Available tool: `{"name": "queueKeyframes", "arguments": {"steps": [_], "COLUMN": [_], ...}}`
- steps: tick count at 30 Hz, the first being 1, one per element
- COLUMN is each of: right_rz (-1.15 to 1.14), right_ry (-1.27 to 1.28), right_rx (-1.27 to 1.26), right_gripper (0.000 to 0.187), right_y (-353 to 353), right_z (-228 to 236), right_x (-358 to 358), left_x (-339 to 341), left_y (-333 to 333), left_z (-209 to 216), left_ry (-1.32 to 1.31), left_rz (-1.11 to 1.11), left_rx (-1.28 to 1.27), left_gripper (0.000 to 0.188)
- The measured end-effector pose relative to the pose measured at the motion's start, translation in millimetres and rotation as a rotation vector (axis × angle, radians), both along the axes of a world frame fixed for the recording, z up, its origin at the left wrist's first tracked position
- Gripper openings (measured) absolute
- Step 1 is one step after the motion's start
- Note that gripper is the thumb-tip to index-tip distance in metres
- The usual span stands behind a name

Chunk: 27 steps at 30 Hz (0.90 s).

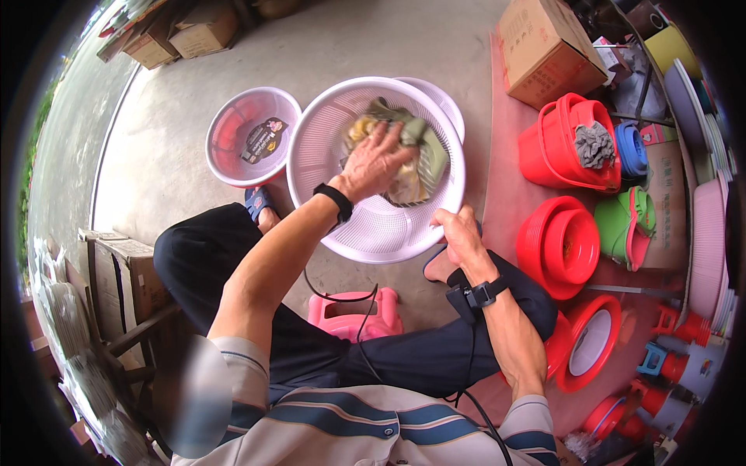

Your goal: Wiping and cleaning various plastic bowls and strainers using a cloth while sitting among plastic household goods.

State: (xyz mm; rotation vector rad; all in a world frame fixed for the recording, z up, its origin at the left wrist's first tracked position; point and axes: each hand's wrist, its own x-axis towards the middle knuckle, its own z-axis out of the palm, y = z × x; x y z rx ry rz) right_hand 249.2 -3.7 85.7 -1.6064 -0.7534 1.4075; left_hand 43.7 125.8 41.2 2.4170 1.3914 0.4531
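Observation:
A large white-lilac plastic basket [318,147] with perforated walls is held tilted in front of me. My right hand [460,231] grips its near right rim, thumb on the inner side. Inside it my left hand [377,161] lies on a crumpled green and yellow patterned cloth [431,159], fingers spread and slightly blurred. Part of the cloth is hidden under that hand. Behind the basket shows the rim of another lilac basket [451,109]. To the left stands a smaller pinkish-white basket [225,147] with a dark label inside.
A pink plastic stool [373,314] is below, with a black cable running past it. At right are red buckets [536,155], red basins [536,241], a green bucket [614,229] and a cardboard box [544,54]. More boxes [124,279] stand at left.

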Motion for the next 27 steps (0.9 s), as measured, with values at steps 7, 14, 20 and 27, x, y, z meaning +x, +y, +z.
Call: {"name": "queueKeyframes", "arguments": {"steps": [7, 14, 20, 27], "right_rz": [-0.01, 0.05, 0.095, 0.05], "right_ry": [0.046, -0.123, -0.186, -0.43], "right_rx": [0.12, 0.288, 0.351, 0.448], "right_gripper": [0.048, 0.075, 0.083, 0.079], "right_y": [-0.9, 4.3, 0.9, 11.6], "right_z": [4.2, -8.4, -10.7, -27.4], "right_x": [1.5, 2.0, 8.2, 24.8], "left_x": [-51.3, -15.8, -0.8, -52.0], "left_y": [-33.5, -102.0, -98.9, -96.2], "left_z": [-38.7, -42.0, -10.8, -1.8], "left_ry": [0.062, -0.004, -0.032, 0.205], "left_rz": [0.047, 0.075, -0.126, -0.219], "left_rx": [0.252, -0.304, -0.526, -0.576], "left_gripper": [0.062, 0.031, 0.048, 0.048]}}
